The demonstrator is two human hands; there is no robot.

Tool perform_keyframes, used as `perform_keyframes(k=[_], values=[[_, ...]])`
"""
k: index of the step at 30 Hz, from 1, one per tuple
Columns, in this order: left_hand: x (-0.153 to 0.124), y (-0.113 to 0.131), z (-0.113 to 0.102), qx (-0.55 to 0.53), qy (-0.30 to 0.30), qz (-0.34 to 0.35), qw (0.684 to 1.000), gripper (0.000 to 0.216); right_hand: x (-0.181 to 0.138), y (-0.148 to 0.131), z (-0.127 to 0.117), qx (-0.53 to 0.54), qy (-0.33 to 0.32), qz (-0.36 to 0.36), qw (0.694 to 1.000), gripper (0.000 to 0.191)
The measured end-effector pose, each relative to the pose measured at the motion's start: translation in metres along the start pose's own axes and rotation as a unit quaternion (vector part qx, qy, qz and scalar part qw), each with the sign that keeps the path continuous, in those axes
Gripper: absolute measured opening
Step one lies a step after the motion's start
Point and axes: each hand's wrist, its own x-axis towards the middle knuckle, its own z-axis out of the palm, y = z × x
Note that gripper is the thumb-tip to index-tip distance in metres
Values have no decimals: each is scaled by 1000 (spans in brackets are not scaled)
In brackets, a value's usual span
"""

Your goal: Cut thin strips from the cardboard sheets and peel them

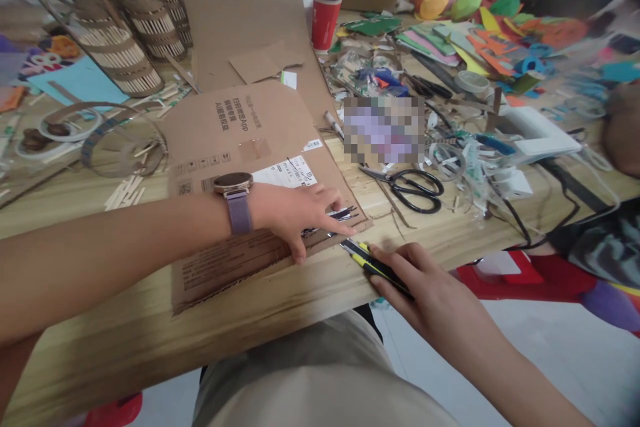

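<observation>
Cardboard [280, 107] lies beneath my left hand [295, 208], fingers spread, as my right hand [425, 283] pinches a utility knife [367, 260].

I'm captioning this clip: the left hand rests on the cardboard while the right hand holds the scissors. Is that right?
Not quite: the head view shows the right hand holding a utility knife; the scissors lie on the table. The left hand does rest on the cardboard.
</observation>
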Motion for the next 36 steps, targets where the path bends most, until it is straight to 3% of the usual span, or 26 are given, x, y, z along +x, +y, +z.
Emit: perform_keyframes(k=[5, 13, 22, 36], values=[[6, -2, -1, -12, -12, -3, 1000, 91, 0, -3, 1, -1, 4, 11, 1000, 43], [6, -9, 6, -30, 26, 20, 999, 90, -1, -5, -1, -26, 20, -34, 999, 44], [20, -25, 9, -32, 60, 46, 997, 80, 10, 10, 2, 8, 11, 23, 1000, 43], [21, -25, 7, -17, 40, 28, 999, 81, 12, 9, 1, 0, 9, -2, 1000, 43]])
